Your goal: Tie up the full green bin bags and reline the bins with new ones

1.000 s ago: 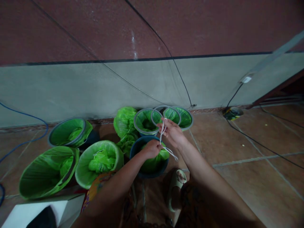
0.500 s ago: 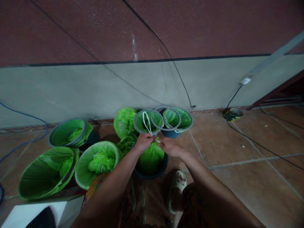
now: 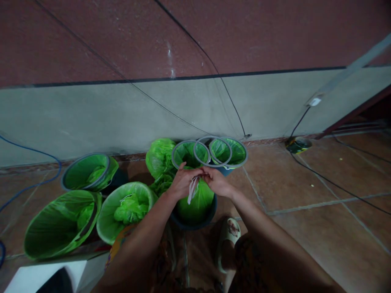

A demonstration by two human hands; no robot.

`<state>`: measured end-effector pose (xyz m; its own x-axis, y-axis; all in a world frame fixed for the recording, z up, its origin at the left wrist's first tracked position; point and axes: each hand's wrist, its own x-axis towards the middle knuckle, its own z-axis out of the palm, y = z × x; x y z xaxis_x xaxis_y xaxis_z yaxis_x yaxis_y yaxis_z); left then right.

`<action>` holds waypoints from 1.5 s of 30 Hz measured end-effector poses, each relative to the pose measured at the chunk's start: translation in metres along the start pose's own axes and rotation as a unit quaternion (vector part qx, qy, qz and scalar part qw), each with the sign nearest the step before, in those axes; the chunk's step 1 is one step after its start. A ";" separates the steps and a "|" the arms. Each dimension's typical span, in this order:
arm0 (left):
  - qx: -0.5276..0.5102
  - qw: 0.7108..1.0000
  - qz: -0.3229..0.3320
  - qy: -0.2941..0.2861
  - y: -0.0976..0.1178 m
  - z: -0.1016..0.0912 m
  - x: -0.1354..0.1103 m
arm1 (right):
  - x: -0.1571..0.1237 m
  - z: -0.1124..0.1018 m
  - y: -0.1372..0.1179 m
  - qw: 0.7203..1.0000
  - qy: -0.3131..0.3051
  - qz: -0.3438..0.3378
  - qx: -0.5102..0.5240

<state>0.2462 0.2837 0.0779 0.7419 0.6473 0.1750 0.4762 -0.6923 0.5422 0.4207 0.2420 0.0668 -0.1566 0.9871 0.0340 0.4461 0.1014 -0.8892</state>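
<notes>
A full green garbage bag (image 3: 197, 205) with a gathered neck sits inside a dark blue trash bin (image 3: 193, 225) at my feet. A white drawstring (image 3: 192, 189) hangs as a loop over the front of the bag. My left hand (image 3: 182, 182) is closed on the drawstring at the neck, its index finger pointing up. My right hand (image 3: 217, 181) meets it there, fingers pinched on the drawstring by the bag's top. Exactly how the string runs between the fingertips is hidden.
More green-lined bins stand left: one at the back (image 3: 87, 173), one in front (image 3: 58, 224), one beside it (image 3: 105, 215). Tied green bags (image 3: 160, 156) lean on the wall. Two lined bins and a loose grey ring (image 3: 195, 152) lie ahead. A black cable (image 3: 330, 179) crosses the floor right.
The drawstring loop, which stood up beyond my left hand, now hangs down in front of the bag. My hands have come together at the neck.
</notes>
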 end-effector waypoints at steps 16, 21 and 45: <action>0.119 0.983 0.029 0.139 0.002 -0.002 -0.004 | 0.001 -0.001 -0.009 0.989 0.008 0.111 0.096; 0.146 0.986 -0.042 0.067 0.006 -0.002 -0.004 | -0.002 -0.003 -0.015 0.973 0.049 0.074 -0.215; -0.545 0.784 -0.293 0.039 0.003 0.004 0.000 | -0.004 -0.003 -0.020 0.966 -0.035 0.127 0.224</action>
<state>0.2494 0.2802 0.0765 0.4947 0.7995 -0.3405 0.0065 0.3885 0.9214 0.4149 0.2361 0.0856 -0.1578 0.9607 -0.2283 0.0543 -0.2224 -0.9734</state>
